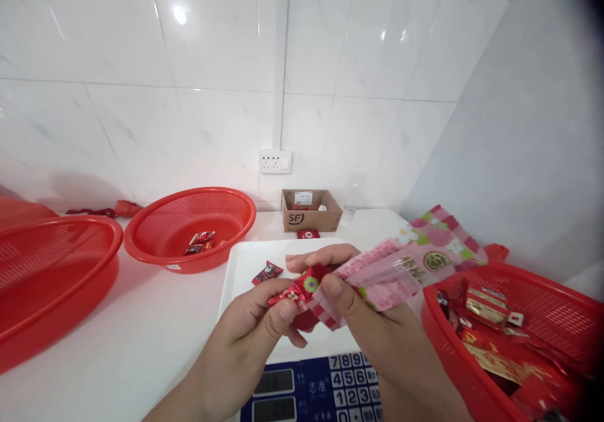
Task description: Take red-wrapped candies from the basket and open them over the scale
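Above the scale, fingers pinch a packet (glossy, oblong).

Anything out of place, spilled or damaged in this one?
Nothing looks spilled, and the pink packet shows no visible tear. Slightly odd: a small red packet lies loose between the box and scale, whereas other packets sit in basins.

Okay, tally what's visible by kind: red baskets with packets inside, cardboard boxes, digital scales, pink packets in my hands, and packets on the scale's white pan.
Red perforated plastic baskets with wrapped packets inside: 2
Brown rectangular cardboard box: 1
Blue-and-white digital scale: 1
Pink flower-printed packet, held: 1
Small dark-red packet on the white pan: 1
Total: 6
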A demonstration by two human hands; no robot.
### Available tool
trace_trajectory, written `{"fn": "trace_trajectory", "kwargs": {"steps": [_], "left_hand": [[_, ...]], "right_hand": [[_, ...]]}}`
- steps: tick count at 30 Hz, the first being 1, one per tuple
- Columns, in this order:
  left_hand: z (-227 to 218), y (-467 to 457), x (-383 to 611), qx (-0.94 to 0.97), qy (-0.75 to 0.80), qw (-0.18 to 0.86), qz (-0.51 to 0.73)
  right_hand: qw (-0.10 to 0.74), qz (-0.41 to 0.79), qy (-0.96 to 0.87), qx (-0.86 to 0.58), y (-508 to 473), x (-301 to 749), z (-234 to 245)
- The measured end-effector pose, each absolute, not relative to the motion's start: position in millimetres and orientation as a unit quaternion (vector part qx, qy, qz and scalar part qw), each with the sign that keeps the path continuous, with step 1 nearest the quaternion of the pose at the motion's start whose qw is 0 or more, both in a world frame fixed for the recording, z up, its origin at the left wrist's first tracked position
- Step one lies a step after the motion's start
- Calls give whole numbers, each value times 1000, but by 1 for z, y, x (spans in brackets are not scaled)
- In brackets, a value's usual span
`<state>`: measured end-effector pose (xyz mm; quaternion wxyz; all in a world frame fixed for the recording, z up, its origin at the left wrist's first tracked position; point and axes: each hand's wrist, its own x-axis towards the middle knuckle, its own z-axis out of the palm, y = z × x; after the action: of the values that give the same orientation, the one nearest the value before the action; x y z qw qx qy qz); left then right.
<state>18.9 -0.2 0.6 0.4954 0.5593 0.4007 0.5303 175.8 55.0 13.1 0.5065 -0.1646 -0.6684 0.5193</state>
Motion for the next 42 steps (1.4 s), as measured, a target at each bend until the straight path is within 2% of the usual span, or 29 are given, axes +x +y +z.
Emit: {"fn": "trace_trajectory", "kwargs": {"steps": [4, 6, 9, 16, 25, 30, 34, 37, 39, 42], "left_hand": [[-1, -1, 14, 536, 411, 471, 566], [-1, -1, 12, 528, 411, 467, 578], [-1, -2, 11, 527, 412, 453, 589], [-6, -4, 13, 517, 408, 455, 600], [3, -3, 17, 481, 431, 479, 595], [6, -4, 16, 528, 429, 367, 634], [-1, -8, 10, 605, 454, 165, 633], [-8, -11, 6, 666, 470, 43, 578], [-10, -12, 5, 698, 472, 23, 538], [-12, -11, 5, 713, 472, 62, 514]], "right_hand": [[600, 474, -623, -167, 64, 179, 11], [621, 470, -608, -154, 69, 182, 11], [600, 468, -628, -161, 72, 185, 11], [478, 476, -716, -182, 61, 178, 15], [476, 501, -692, -207, 60, 174, 20], [483, 481, -704, -198, 62, 175, 19], [521, 463, -668, -259, 66, 177, 13], [494, 514, -662, -230, 66, 177, 11], [464, 541, -666, -221, 63, 176, 13], [464, 541, -661, -232, 61, 175, 14]]}}
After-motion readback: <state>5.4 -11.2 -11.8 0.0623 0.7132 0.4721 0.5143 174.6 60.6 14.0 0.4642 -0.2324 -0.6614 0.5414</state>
